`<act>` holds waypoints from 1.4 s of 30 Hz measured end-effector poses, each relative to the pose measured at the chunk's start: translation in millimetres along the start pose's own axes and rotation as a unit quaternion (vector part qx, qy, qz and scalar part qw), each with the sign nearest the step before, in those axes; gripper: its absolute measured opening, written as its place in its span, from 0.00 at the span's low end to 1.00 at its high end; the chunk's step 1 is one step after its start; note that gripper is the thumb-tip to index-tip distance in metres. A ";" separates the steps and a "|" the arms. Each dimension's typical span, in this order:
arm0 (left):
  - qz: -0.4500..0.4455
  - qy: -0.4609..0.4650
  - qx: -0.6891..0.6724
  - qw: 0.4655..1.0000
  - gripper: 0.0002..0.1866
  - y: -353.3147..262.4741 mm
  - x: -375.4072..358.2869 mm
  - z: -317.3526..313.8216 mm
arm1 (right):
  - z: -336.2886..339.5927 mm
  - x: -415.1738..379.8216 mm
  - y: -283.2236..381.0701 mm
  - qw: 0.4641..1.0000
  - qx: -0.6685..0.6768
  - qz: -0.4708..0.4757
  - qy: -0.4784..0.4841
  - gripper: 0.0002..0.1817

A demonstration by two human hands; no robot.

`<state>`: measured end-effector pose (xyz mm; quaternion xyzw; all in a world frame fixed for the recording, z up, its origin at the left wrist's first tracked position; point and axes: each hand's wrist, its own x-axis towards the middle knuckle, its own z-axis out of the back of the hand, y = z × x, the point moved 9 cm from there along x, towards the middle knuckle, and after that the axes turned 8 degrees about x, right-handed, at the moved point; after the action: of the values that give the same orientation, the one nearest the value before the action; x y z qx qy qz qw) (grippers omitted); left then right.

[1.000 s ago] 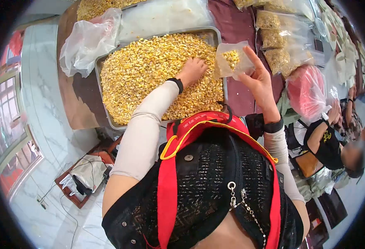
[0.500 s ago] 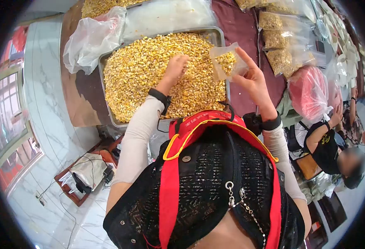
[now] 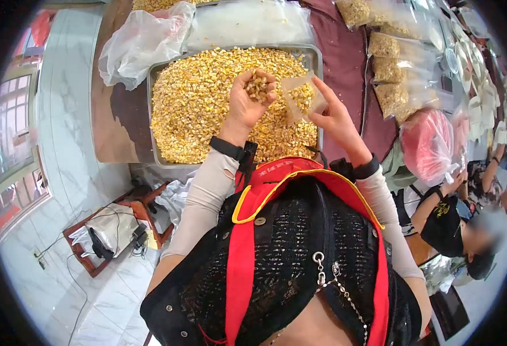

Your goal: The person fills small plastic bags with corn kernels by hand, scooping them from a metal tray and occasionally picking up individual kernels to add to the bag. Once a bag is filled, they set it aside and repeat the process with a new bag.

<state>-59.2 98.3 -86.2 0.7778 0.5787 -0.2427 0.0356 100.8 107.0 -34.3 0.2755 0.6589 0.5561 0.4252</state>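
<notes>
My left hand (image 3: 250, 104) is turned palm up over the tray, its fingers curled round a heap of yellow kernels (image 3: 259, 88). Just to its right, my right hand (image 3: 337, 118) pinches a small clear bag (image 3: 301, 99) between thumb and fingers. Some kernels show inside that bag, and its left edge is close to my left fingertips. Below both hands lies a metal tray (image 3: 150, 124), filled with loose yellow kernels (image 3: 193, 109).
Crumpled clear plastic (image 3: 143, 46) lies at the tray's upper left. Filled bags (image 3: 387, 69) and a pink bag (image 3: 427, 144) are on the right. Another person (image 3: 446, 222) is at the far right. A small wooden stand (image 3: 83, 256) holds items at lower left.
My left hand has lifted from the kernels, turned palm up with a handful, and come nearer the bag. My right hand and the bag have shifted slightly left and down.
</notes>
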 end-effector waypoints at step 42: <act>-0.312 -0.050 0.864 0.392 0.10 49.8 59.6 61.5 | 46.5 -35.2 46.3 0.980 0.146 0.043 -0.126 0.39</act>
<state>-21.6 114.0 -176.5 0.1429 0.2574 -0.6451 -0.7051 153.1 111.4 18.4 0.4304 0.6615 0.4326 0.4360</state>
